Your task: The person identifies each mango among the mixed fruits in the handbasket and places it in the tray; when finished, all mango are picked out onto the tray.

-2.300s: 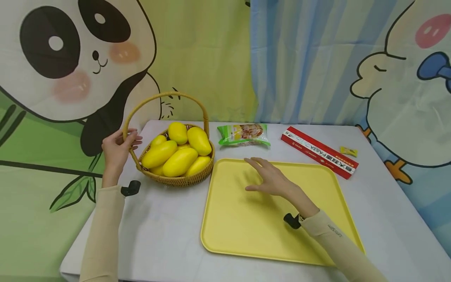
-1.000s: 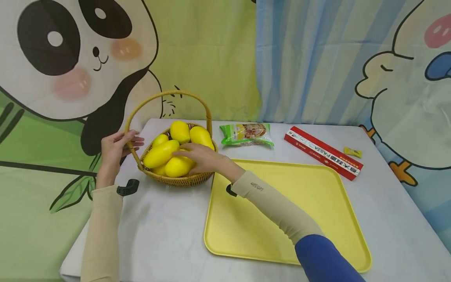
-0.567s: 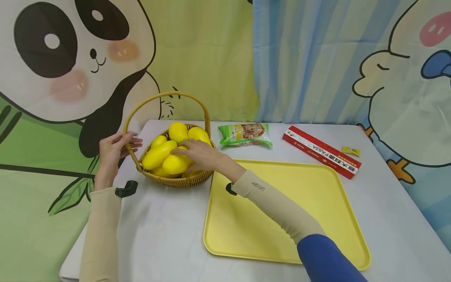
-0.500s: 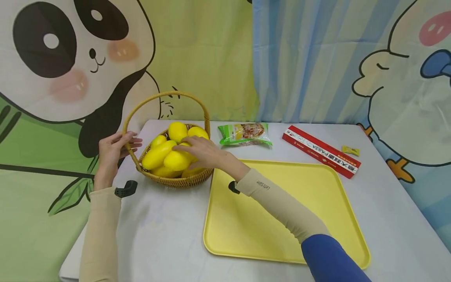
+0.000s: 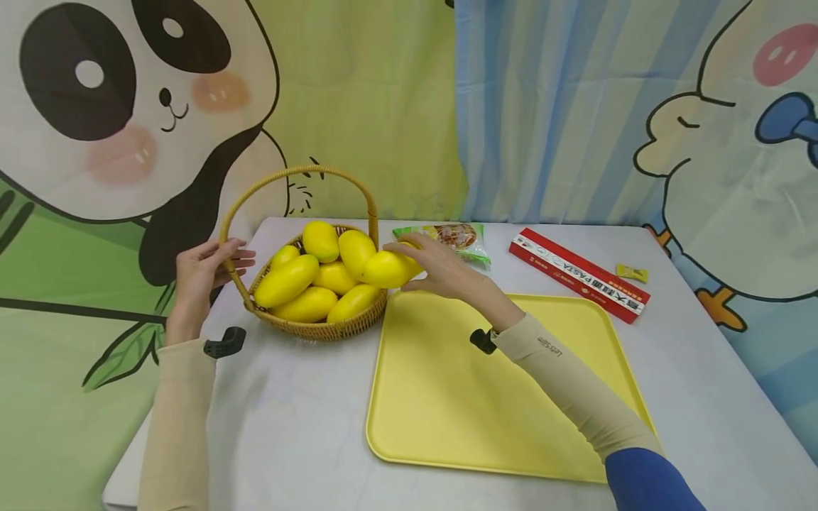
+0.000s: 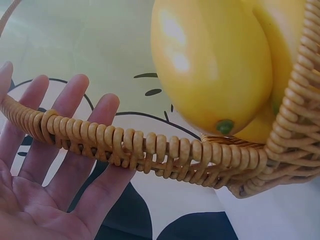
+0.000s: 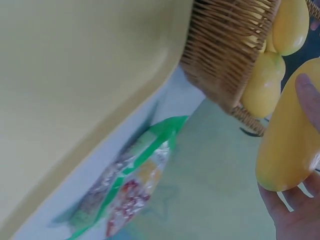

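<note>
In the head view, a wicker basket [image 5: 332, 331] full of several yellow mangoes [image 5: 286, 281] stands at the left of the table. My left hand [image 5: 199, 278] is at the left side of its arched handle [image 5: 307, 169]; the left wrist view shows the fingers spread nearly straight behind the handle, touching it. My right hand [image 5: 447, 271] grips one mango [image 5: 386, 270] just past the basket's right rim, above the far left corner of the yellow tray [image 5: 479, 390]. The right wrist view shows thumb and fingers on opposite sides of this mango [image 7: 287, 140].
Behind my right hand lies a green-and-clear food package [image 5: 469, 238], partly covered by the hand. A long red pasta box [image 5: 578, 275] rests slantwise at the back right, with a small yellow packet [image 5: 631, 272] beside it. Cartoon curtains [image 5: 383, 106] hang behind the table.
My right hand went from over the tray into the basket, took hold of a mango, lifted it and moved right with it. My left hand has stayed at the handle.
</note>
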A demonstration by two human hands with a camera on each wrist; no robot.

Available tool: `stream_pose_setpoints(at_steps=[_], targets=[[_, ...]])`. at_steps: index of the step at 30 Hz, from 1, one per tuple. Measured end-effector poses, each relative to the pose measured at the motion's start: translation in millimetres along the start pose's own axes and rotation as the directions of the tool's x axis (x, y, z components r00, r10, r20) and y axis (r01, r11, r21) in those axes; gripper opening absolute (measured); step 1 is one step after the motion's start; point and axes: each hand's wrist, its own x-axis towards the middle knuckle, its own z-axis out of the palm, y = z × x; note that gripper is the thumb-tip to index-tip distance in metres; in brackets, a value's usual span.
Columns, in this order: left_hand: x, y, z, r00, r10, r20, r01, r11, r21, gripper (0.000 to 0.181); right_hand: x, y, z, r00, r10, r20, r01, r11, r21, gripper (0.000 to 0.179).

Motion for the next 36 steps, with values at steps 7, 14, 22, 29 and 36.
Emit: stream_pose_setpoints(at_steps=[7, 14, 22, 29, 36], targets=[[0.1, 0.2, 0.0, 1.0, 0.001, 0.005, -0.001, 1.0, 0.0, 0.02, -30.2, 18, 19, 0.999, 0.041, -0.019, -0.041, 0.999, 0.002, 0.073], [-1.1, 0.4, -0.5, 1.0, -0.002, 0.019, 0.002, 1.0, -0.022, 0.016, -45.3, 22, 44, 0.994, 0.102, 0.032, -0.102, 0.995, -0.012, 0.069], [-1.0, 0.8, 0.3, 1.0, -0.002, 0.019, 0.003, 1.0, -0.028, 0.014, -48.7, 19, 59, 0.982, 0.156, 0.108, -0.152, 0.987, -0.047, 0.066], [-0.4, 0.4, 0.6, 1.0, -0.003, 0.004, 0.003, 1.0, 0.016, 0.017, -49.2, 19, 65, 0.976, 0.178, 0.125, -0.169, 0.983, -0.075, 0.069], [-0.6, 0.3, 0.5, 1.0, 0.007, 0.009, -0.007, 1.0, -0.001, 0.018, -51.7, 21, 68, 0.978, 0.173, 0.117, -0.166, 0.983, -0.073, 0.071]])
